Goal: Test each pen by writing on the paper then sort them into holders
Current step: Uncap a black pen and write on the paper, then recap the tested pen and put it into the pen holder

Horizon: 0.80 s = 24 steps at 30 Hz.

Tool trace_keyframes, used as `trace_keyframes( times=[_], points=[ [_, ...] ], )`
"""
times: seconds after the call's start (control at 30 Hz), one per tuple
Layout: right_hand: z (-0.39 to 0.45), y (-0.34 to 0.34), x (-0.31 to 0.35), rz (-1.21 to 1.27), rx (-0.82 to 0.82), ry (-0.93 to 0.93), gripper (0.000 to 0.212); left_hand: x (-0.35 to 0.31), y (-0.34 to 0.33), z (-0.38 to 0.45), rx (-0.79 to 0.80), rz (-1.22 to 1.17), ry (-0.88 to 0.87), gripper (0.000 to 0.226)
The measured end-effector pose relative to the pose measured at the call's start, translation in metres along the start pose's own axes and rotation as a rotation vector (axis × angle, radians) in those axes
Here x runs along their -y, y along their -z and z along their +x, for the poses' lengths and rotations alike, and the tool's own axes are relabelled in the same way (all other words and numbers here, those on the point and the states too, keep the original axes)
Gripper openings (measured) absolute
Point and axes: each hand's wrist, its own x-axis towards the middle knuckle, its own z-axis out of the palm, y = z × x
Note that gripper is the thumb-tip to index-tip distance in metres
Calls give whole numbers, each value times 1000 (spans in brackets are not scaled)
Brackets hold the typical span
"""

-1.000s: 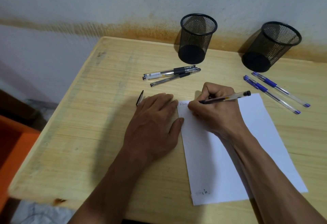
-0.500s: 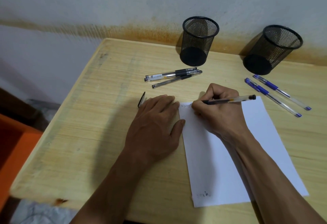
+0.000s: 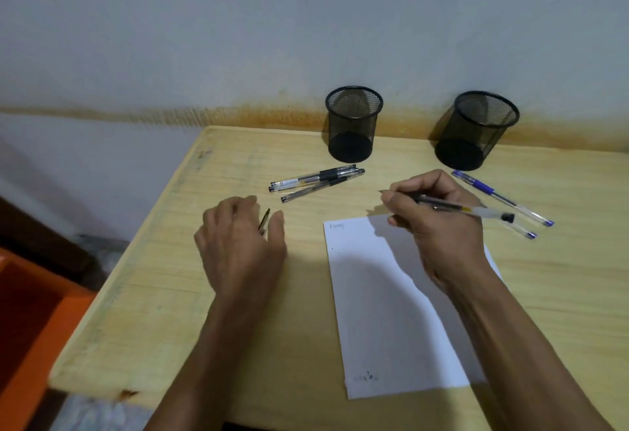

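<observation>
My right hand (image 3: 432, 223) grips a clear black-ink pen (image 3: 476, 210), its tip raised off the white paper (image 3: 391, 311) and pointing left. A short scribble marks the paper's top left corner. My left hand (image 3: 238, 243) hovers over the black pen cap (image 3: 264, 220) on the table, fingers loosely curled with nothing in them. Three black pens (image 3: 316, 180) lie in front of the left mesh holder (image 3: 354, 124). Two blue pens (image 3: 500, 197) lie near the right mesh holder (image 3: 476, 131). Both holders look empty.
The wooden table (image 3: 170, 294) stands against a stained white wall. An orange object (image 3: 30, 321) sits below the table's left edge.
My right hand lifted the pen off the paper and moved up and away. My left hand left the paper's edge and slid left toward the cap.
</observation>
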Motion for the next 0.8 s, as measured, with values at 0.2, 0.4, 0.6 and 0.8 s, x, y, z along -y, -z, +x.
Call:
trace_keyframes(
  times=[0.2, 0.4, 0.6, 0.8],
  points=[
    [-29, 28, 6, 36, 17, -134, 10, 2, 1, -4, 42, 22, 48, 21],
    [-60, 45, 17, 83, 3, -156, 16, 0, 7, -12, 99, 33, -42, 17],
    [-75, 53, 40, 177, 76, -89, 3, -56, 45, -44, 120, -620, -66, 17],
    [-85, 61, 63, 22, 50, 159, 31, -80, 58, -71, 280, -831, -239, 17]
  ],
)
